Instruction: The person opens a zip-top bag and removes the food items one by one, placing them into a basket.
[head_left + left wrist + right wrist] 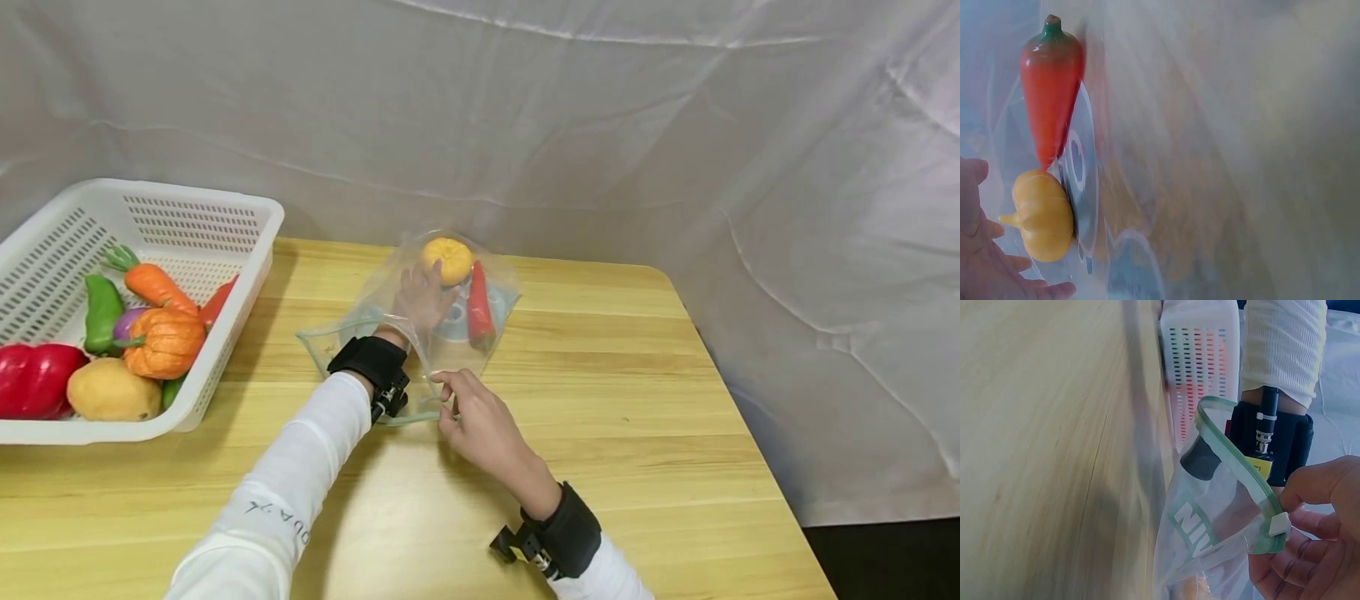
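Observation:
A clear zip bag (336, 340) lies on the wooden table (615, 392), its mouth held open toward me. My left hand (427, 287) is inside the bag with fingers extended beside a yellow toy pumpkin (447, 257); whether they touch it is unclear. A red chili pepper (478, 308) lies in the bag to the pumpkin's right. The left wrist view shows the pepper (1050, 81), the pumpkin (1043, 215) and my relaxed left hand (985, 262). My right hand (450, 393) pinches the bag's green zip rim (1235, 456) by its white slider (1279, 524).
A white slotted basket (225, 208) sits at the table's left with a carrot (153, 283), an orange pumpkin (165, 342), a potato (112, 390), a red bell pepper (33, 379) and a green pepper (101, 310). White cloth hangs behind. The table's right edge is near.

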A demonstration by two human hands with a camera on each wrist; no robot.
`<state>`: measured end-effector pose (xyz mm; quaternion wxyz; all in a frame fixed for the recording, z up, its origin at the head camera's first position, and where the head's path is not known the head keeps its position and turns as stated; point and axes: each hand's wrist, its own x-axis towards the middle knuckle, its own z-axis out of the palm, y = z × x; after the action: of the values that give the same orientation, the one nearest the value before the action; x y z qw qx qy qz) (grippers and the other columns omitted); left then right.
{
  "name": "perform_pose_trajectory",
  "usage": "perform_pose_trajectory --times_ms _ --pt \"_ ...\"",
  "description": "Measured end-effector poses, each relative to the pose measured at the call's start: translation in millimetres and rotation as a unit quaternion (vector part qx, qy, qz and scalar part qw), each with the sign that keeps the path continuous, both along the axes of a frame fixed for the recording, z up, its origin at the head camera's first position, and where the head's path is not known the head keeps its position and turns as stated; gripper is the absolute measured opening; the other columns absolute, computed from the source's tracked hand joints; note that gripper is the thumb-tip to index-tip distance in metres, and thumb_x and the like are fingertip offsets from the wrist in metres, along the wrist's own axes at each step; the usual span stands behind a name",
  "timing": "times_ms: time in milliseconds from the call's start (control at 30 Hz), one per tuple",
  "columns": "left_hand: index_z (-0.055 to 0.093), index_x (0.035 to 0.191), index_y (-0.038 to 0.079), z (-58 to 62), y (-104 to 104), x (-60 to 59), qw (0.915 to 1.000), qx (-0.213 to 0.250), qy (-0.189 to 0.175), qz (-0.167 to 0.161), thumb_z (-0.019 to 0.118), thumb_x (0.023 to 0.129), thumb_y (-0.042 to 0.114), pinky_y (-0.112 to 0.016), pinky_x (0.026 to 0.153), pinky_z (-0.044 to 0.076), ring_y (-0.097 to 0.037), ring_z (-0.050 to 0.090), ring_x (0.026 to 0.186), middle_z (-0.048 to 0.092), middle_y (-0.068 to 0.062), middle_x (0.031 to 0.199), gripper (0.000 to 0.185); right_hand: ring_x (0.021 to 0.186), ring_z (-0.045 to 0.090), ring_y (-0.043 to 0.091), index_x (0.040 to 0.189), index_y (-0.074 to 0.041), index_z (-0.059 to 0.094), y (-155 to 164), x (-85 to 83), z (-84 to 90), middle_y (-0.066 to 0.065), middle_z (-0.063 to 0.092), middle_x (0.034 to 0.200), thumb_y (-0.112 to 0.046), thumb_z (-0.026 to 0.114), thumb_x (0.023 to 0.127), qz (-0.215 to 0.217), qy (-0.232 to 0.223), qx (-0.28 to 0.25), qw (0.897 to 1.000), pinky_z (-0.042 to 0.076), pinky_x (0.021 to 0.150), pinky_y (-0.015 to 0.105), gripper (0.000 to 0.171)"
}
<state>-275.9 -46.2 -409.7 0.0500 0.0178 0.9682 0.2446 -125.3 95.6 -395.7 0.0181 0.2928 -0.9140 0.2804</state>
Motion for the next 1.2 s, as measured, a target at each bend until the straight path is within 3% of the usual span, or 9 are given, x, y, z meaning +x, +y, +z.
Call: perform_pose_trajectory --times_ms 267,700,900,1200 --pt "0.011 0.151 0.014 -7.2 -1 -10.2 0.9996 0.008 0.024 -0.011 0.035 0.098 0.044 -0.054 0.106 0.034 -0.043 0.015 0.14 0.006 -0.022 0.155 0.066 0.074 0.059 0.016 0.121 -0.003 0.055 0 -0.1 -1.8 0.001 0.055 0.091 0.001 0.059 0.081 0.002 0.007 -0.005 1.0 0.044 0.059 0.015 0.041" --pt "0.015 0.151 0.016 -9.7 -1 -22.4 0.9991 0.017 0.037 -0.01 0.036 0.098 0.041 -0.057 0.101 0.039 -0.045 0.011 0.141 0.009 -0.023 0.155 0.062 0.072 0.056 0.013 0.118 -0.002 0.055 3 0.9 -0.1 0.002 0.055 0.089 0.0 0.06 0.08 0.011 0.03 -0.016 0.999 0.044 0.059 0.017 0.039" --pt "0.017 0.15 0.017 -12.5 -1 -28.0 0.9989 0.013 0.043 -0.015 0.035 0.098 0.04 -0.057 0.097 0.041 -0.046 0.016 0.139 0.011 -0.02 0.155 0.06 0.072 0.056 0.013 0.118 -0.002 0.056 4 1.4 0.4 0.002 0.055 0.09 0.0 0.061 0.08 0.01 0.03 -0.014 0.999 0.044 0.059 0.017 0.039" --pt "0.022 0.149 0.016 -7.8 -1 -29.3 0.998 -0.02 0.055 -0.026 0.041 0.097 0.037 -0.06 0.097 0.04 -0.047 0.022 0.136 0.018 -0.021 0.153 0.059 0.073 0.058 0.015 0.119 -0.002 0.055 4 0.7 3.2 0.002 0.056 0.091 0.0 0.059 0.08 0.004 0.018 -0.006 1.0 0.045 0.06 0.016 0.04"
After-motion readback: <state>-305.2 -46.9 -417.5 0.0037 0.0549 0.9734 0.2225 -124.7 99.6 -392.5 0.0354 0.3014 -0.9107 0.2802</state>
